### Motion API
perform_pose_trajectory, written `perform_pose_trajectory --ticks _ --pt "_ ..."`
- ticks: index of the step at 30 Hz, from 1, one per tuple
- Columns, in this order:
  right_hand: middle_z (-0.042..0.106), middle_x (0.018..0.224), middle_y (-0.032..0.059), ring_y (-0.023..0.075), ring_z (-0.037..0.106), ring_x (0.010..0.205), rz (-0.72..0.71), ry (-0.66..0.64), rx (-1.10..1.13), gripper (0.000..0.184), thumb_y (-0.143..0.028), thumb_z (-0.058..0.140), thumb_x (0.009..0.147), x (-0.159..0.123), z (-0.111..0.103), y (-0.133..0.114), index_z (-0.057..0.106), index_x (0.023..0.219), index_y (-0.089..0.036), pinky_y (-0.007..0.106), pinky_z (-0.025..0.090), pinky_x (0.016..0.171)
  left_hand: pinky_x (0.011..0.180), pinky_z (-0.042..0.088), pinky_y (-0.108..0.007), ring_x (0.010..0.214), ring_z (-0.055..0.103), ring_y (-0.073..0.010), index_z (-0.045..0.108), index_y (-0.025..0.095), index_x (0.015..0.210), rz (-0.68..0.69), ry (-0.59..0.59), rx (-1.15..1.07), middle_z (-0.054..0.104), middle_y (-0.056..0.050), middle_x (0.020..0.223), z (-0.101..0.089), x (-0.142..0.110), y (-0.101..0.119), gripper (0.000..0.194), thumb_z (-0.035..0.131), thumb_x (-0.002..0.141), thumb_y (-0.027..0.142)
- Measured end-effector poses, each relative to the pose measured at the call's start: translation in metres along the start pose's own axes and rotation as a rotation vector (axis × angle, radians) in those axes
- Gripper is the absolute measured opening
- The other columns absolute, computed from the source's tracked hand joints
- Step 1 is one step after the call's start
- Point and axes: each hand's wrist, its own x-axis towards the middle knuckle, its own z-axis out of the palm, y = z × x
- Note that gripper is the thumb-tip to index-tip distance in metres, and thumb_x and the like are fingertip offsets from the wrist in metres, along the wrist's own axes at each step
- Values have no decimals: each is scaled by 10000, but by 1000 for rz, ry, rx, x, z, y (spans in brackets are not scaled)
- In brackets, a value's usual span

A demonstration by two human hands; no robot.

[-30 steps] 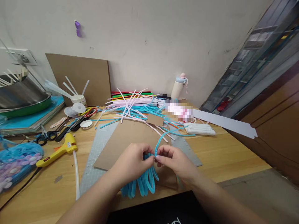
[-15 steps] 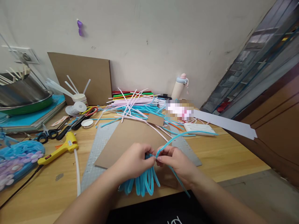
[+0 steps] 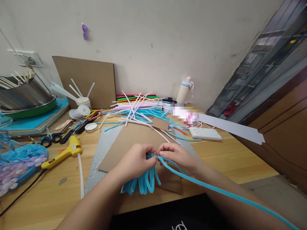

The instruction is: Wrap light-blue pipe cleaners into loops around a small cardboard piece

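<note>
My left hand [image 3: 140, 159] is closed on a looped bunch of blue pipe cleaners [image 3: 144, 183], whose loops hang below the fingers. Close beside it, my right hand [image 3: 179, 156] pinches a long blue pipe cleaner [image 3: 216, 185] where it meets the bunch. One length of this stem sweeps across my right forearm to the lower right corner; another passes beneath the right hand. The fingertips of both hands nearly touch, and the exact joint between them is partly hidden. Under the hands lies a brown cardboard sheet [image 3: 127, 143] on a grey cutting mat [image 3: 98, 159].
Piled pipe cleaners [image 3: 141, 107] in several colours lie at the back. On the left are a yellow glue gun [image 3: 63, 155], scissors [image 3: 50, 138] and a blue flowered piece [image 3: 21, 166]. A bottle [image 3: 184, 91] and a white box [image 3: 205, 133] stand to the right.
The long blue pipe cleaner has swung from pointing up and right to lying down across my right forearm. Both hands have shifted slightly up, still holding.
</note>
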Motion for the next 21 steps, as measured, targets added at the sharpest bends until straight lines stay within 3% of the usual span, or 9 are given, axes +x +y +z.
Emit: perform_pose_trajectory --ticks 5,9,11,16,18,21 --pt "551 602 -5 91 517 543 209 -202 67 201 -323 623 723 11 -9 -8 545 714 -138 205 362 508 503 302 -213 554 462 -108 646 176 762 11 -8 46 577 17 606 0 -1 0 178 485 713 234" --pt "546 572 -9 95 511 531 206 -239 -73 195 -322 604 730 16 -11 -16 546 730 -136 211 364 511 488 286 -211 547 442 -107 643 160 756 -21 8 30 551 17 586 -1 0 -1 189 485 719 256" --pt "555 592 -3 100 500 543 81 -214 -288 143 -280 562 756 17 -10 -20 552 732 -139 223 374 528 486 284 -206 547 429 -102 637 156 749 -37 13 -18 531 24 581 -2 1 -1 187 486 720 262" --pt "610 765 46 149 533 709 -453 -118 -932 98 -166 500 793 14 -12 -30 597 799 -153 274 401 648 485 297 -195 531 406 -87 614 148 723 -57 -14 -203 507 33 582 -3 5 -5 170 496 723 269" --pt "622 882 71 187 548 837 -577 -83 -1027 137 -204 499 825 10 -14 -38 596 913 -165 327 407 752 490 314 -197 533 425 -91 612 150 728 -59 54 -241 532 26 602 -4 7 -9 174 506 724 288" --pt "576 1090 86 240 488 1051 -711 116 -992 265 -271 537 824 1 -13 -50 543 1081 -203 415 345 905 512 354 -205 561 486 -109 609 155 758 -90 274 -267 579 9 647 -7 11 -18 183 536 718 318"
